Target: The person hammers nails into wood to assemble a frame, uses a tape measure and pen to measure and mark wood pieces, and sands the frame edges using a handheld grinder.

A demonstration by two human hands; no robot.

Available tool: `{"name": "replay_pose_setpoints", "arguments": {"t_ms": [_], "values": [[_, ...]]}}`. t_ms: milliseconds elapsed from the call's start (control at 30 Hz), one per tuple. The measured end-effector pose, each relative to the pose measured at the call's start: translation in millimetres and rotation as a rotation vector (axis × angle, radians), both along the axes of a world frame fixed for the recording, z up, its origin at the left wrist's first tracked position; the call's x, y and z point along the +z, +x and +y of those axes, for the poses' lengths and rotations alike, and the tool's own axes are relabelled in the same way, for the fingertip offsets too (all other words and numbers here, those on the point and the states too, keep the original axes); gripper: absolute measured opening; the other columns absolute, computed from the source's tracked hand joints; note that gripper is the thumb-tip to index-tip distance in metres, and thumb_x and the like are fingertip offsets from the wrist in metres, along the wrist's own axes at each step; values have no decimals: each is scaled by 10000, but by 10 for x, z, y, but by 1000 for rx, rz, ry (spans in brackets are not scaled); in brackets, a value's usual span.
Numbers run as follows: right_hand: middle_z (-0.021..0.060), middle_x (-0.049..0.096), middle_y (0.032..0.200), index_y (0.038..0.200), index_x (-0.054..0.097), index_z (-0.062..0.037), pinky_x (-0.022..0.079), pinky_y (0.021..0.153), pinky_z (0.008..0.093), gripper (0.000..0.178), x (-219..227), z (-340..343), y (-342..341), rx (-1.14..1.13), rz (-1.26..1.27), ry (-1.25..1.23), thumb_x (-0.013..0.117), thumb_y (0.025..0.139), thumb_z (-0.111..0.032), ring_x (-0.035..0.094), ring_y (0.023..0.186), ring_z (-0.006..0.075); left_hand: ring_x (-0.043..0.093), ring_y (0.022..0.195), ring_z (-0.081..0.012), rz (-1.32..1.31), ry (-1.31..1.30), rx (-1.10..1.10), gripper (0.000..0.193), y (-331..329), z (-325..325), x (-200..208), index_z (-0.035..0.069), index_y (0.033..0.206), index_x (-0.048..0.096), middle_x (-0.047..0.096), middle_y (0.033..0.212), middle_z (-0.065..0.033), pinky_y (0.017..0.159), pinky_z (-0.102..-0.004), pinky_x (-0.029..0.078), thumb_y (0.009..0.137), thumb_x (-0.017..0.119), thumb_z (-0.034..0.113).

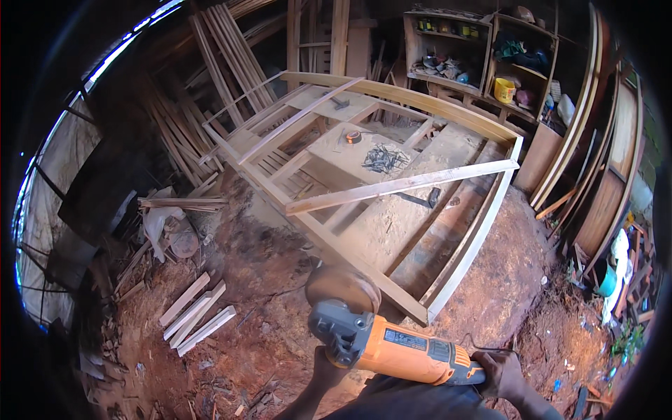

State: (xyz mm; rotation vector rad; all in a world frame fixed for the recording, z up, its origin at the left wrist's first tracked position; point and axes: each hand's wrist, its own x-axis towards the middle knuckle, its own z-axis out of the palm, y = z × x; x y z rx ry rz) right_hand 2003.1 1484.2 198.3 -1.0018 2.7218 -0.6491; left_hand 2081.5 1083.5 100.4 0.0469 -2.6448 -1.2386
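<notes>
The grinder (409, 352) is in front of the person's body, below the near rail of the wooden frame (393, 291); the right hand (502, 374) is closed around its rear grip; the left hand (329, 367) is under the head, mostly covered by it, so I cannot tell how its fingers are set. The disc (341, 288) stands at the outer side of this rail; it looks blurred, and contact with the wood is perhaps there, but from above this is not certain.

To work well here, I would keep both arms firm and the disc level along the edge; the pressure should be light and even, because staying long in one place could dig a hollow; near the corner joint, more care is needed.

The frame rests on the counter (392, 227), where nails (386, 159), a tape (353, 137) and a hammer (340, 103) lie inside its outline; it would be wise to check that the frame does not slide; the cord should stay behind the disc.
</notes>
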Motion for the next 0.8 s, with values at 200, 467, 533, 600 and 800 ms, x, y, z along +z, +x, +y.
{"name": "replay_pose_setpoints", "arguments": {"t_ms": [200, 467, 533, 600, 800], "values": [[97, 682, 803, 1165, 605, -115, 532, 551, 413, 595, -242, 515, -756, 241, 0, 24, 795, 637, -315, 692, 674, 310, 598, 1185, -210, -83, 406, 128, 638, 94, 449, -214, 87, 1297, 571, 641, 1250, -77, 1037, -406, 464, 712, 825, 85], [81, 723, 883, 1264, 561, -174, 550, 634, 429, 661, -475, 1605, -1798, 382, -179, 54, 809, 676, -346, 722, 776, 294, 708, 814, -258, -285, 155, 472, 447, -125, 2108, -213, 49, 1060, 666, 721, 928, -109, 720, -384, 549, 696, 855, 226], [57, 731, 902, 1280, 549, -194, 553, 651, 419, 671, -417, 1899, -2024, 450, -147, 93, 809, 693, -389, 724, 783, 275, 695, 879, -318, -325, 72, 584, 574, -205, 2480, -307, -5, 1026, 638, 695, 950, -171, 771, -424, 532, 649, 916, 326], [66, 732, 880, 1267, 549, -191, 555, 656, 420, 671, -581, 2203, -2176, 485, -207, 122, 806, 703, -450, 723, 783, 287, 666, 840, -347, -267, 163, 617, 643, -226, 2846, -278, -7, 1014, 612, 657, 903, -173, 767, -433, 520, 623, 926, 396], [91, 716, 820, 1158, 615, -137, 558, 639, 440, 613, -785, 2505, -2562, 598, -235, 2, 812, 696, -490, 719, 746, 309, 646, 853, -321, -374, 4, 820, 718, -233, 3645, -50, -51, 1041, 518, 608, 945, -176, 720, -427, 512, 631, 955, 344]]}}
